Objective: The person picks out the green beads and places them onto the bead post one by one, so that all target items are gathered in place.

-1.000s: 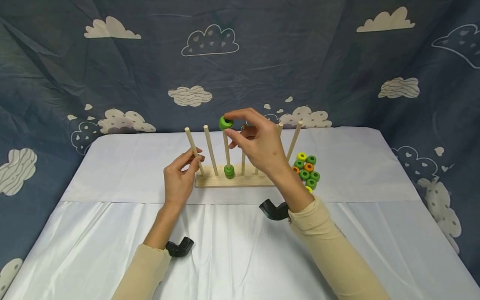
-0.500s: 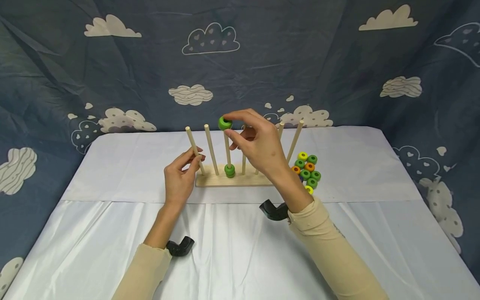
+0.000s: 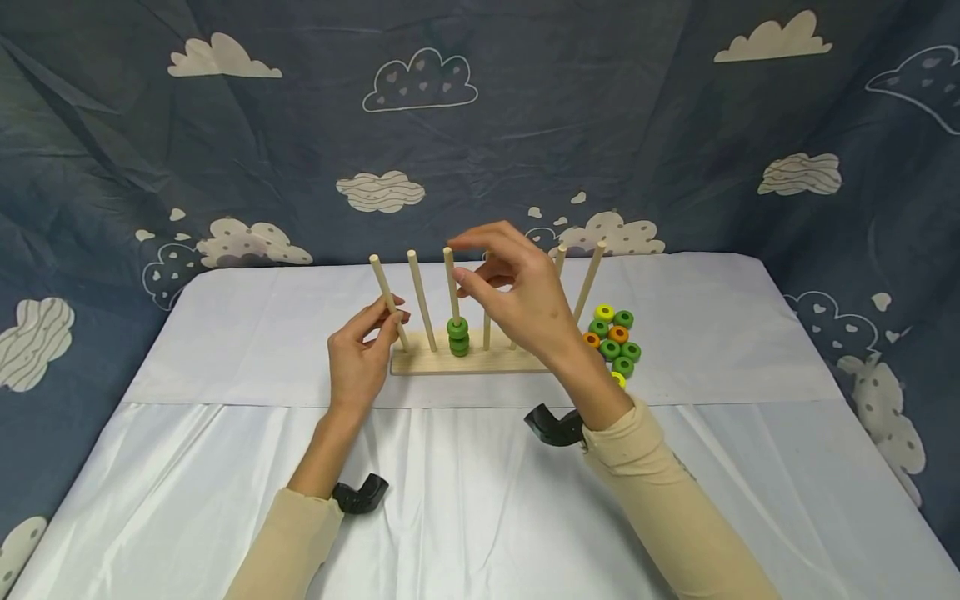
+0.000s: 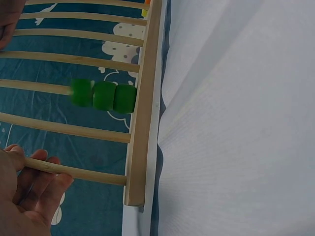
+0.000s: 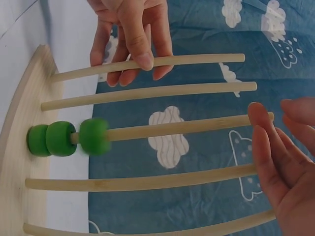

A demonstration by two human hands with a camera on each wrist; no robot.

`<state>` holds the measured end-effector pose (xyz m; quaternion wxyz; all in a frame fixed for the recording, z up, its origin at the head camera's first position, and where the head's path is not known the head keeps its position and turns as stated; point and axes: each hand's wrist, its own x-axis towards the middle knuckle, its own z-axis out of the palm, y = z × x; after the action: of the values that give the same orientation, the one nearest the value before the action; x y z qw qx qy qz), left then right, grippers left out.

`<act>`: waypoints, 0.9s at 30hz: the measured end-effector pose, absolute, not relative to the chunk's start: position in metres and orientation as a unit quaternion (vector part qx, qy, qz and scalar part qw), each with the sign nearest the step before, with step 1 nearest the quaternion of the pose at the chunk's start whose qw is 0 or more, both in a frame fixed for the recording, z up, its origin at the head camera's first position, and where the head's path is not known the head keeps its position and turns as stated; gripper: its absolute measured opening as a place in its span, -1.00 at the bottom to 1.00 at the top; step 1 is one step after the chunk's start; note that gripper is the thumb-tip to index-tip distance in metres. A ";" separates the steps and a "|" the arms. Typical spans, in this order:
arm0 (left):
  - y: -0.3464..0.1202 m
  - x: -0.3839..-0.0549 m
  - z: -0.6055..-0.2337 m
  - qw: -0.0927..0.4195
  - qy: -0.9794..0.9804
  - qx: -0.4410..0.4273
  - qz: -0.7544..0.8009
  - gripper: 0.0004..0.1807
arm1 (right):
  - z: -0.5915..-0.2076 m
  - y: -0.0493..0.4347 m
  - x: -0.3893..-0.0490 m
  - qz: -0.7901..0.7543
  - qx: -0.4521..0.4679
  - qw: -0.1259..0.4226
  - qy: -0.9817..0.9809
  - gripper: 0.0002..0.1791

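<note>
A wooden rack has a flat base and a row of upright pegs. My left hand pinches the leftmost peg between thumb and fingers. Three green beads are on the third peg from the left. In the right wrist view the top bead is blurred, with a small gap above the lower bead. My right hand is at the upper end of the third peg, fingers relaxed and parted, holding no bead. Its fingertips are right by the peg's tip.
To the right of the rack, loose green beads, orange beads and yellow beads lie on the white cloth; my right forearm partly covers the group. Behind hangs a dark blue curtain with cloud prints.
The green bead that my right fingers held at the third peg's tip has been let go and has dropped down the peg. My left hand stays on the leftmost peg.
</note>
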<state>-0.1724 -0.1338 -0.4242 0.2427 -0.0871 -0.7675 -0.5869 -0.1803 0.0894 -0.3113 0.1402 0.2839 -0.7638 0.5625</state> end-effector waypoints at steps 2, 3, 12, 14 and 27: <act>-0.133 -0.172 -0.424 0.242 -0.768 -0.087 -0.586 -0.76 | -0.311 0.091 -0.180 0.567 0.284 0.137 -0.761 -0.65; -0.133 -0.172 -0.423 0.242 -0.768 -0.087 -0.586 -0.76 | -0.311 0.092 -0.179 0.569 0.283 0.137 -0.760 -0.65; -0.133 -0.172 -0.423 0.237 -0.765 -0.086 -0.593 -0.76 | -0.310 0.102 -0.177 0.576 0.272 0.139 -0.758 -0.67; -0.133 -0.172 -0.423 0.236 -0.765 -0.086 -0.593 -0.76 | -0.311 0.104 -0.176 0.578 0.272 0.140 -0.757 -0.67; -0.133 -0.173 -0.424 0.240 -0.764 -0.087 -0.592 -0.77 | -0.317 0.124 -0.168 0.586 0.270 0.134 -0.752 -0.63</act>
<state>-0.1728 -0.1333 -0.4244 0.2397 -0.0871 -0.7643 -0.5923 -0.1684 0.1241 -0.3167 0.1341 0.2698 -0.7520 0.5863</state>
